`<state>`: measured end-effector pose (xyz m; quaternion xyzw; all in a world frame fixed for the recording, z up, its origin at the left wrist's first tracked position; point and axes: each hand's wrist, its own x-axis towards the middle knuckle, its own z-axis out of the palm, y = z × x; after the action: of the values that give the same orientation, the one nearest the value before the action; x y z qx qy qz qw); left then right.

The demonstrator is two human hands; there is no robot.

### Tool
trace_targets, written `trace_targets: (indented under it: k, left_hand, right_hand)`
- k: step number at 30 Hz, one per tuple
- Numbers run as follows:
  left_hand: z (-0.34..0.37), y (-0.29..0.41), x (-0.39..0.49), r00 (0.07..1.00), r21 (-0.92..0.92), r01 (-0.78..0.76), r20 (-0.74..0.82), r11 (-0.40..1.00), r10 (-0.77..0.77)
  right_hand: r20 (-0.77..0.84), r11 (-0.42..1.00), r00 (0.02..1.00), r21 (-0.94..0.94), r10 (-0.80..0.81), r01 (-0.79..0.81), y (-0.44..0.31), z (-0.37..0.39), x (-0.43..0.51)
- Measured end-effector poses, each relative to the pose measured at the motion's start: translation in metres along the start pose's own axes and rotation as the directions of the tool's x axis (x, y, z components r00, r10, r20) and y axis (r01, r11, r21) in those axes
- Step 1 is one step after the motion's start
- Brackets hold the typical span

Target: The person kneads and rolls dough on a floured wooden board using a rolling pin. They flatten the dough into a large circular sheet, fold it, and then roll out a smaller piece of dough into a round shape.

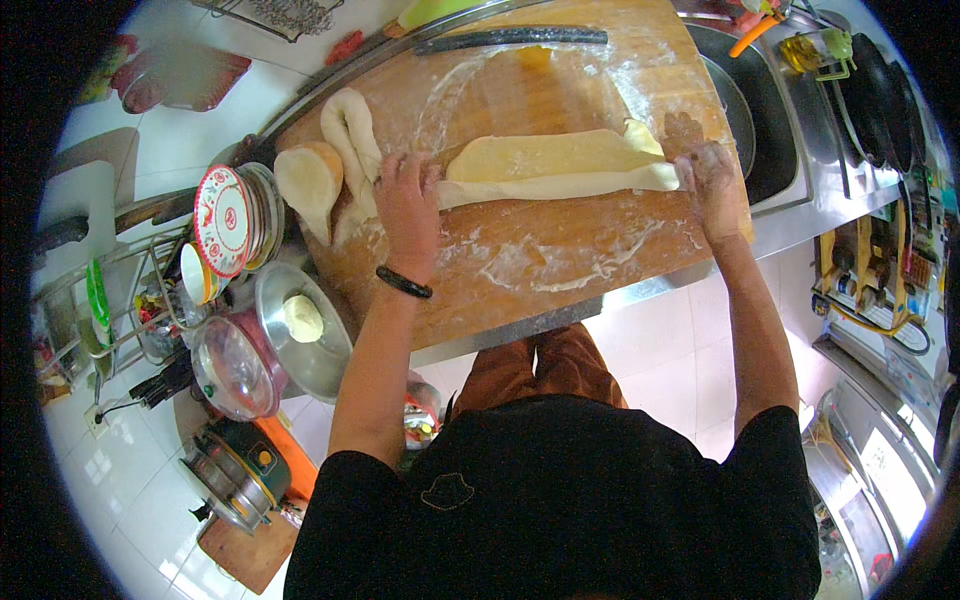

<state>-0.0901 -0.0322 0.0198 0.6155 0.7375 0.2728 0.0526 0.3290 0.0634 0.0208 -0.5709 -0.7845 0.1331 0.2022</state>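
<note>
A long flat sheet of dough (547, 159) lies across the floured wooden board (480, 292), its near edge folded into a strip. My left hand (409, 199), with a dark bracelet at the wrist, grips the left end of that strip. The right end is pinched in my right hand (705, 176). Left of my left hand lie a looped dough rope (349, 124) and a rounded dough piece (306, 180) with a tapered tip. A dark rolling pin (517, 37) rests along the board's far edge. My fingertips are partly blurred.
A steel bowl (322, 367) holding a small dough lump (304, 319) stands left of the board, near stacked patterned plates (223, 220) and a clear-lidded container (234, 367). At the right is a sink (769, 97) with a pan in it, beside an oil bottle (806, 52).
</note>
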Motion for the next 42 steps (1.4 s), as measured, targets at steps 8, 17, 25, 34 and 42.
trace_targets:
  k: [8,17,25,34,42]
  left_hand:
    - [0.013,0.059,-0.065,0.914,-0.151,-0.252,0.287,0.956,0.287]
    - [0.033,0.036,0.043,0.946,0.184,-0.283,0.218,0.941,0.242]
    - [0.025,0.069,-0.021,0.809,0.036,-0.415,0.472,0.909,0.351]
    - [0.054,0.034,0.106,0.922,0.164,-0.347,0.242,0.923,0.304]
    - [0.069,0.031,0.101,0.879,0.247,-0.461,0.256,0.852,0.401]
  right_hand:
    - [0.313,0.971,0.947,-0.193,-0.078,0.143,-0.073,0.030,-0.060]
    - [-0.115,0.975,0.983,-0.190,-0.141,0.117,-0.031,0.044,0.055]
    - [0.204,0.905,0.943,-0.288,-0.261,0.313,-0.080,0.042,0.002]
    - [0.037,0.994,0.996,-0.075,0.085,-0.083,-0.038,0.048,0.106]
    - [0.122,0.910,0.944,-0.252,-0.307,0.329,-0.047,0.062,0.097]
